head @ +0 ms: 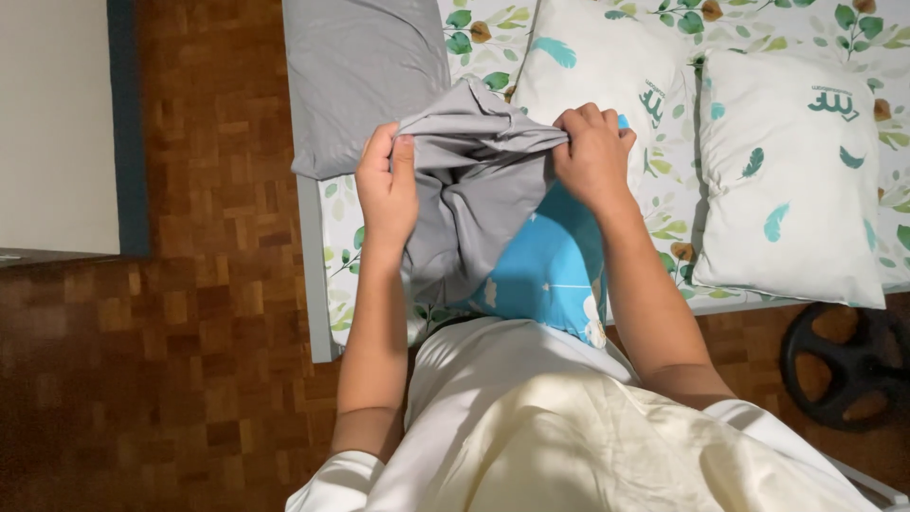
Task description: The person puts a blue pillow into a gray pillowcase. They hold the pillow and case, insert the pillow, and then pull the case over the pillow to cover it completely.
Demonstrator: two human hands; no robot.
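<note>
Blue pillow [550, 270] is resting against the person's front at the bed [318, 284] edge, partly sheathed in a grey pillowcase [474, 190]. Judgement: both soft, light, limp; the case cloth is bunching freely and likely slides easily over the filling, so best held at the open hem, one hand per side.

Left hand [387, 185] is pinching the hem, thumb and fingers closed on gathered cloth, forearm near vertical. Right hand [592, 152] is fisting the opposite hem, wrist bent slightly inward.

Beyond: a grey pillow [360, 76] and two white feather-print pillows [791, 180] lying on the leaf-print sheet.
</note>
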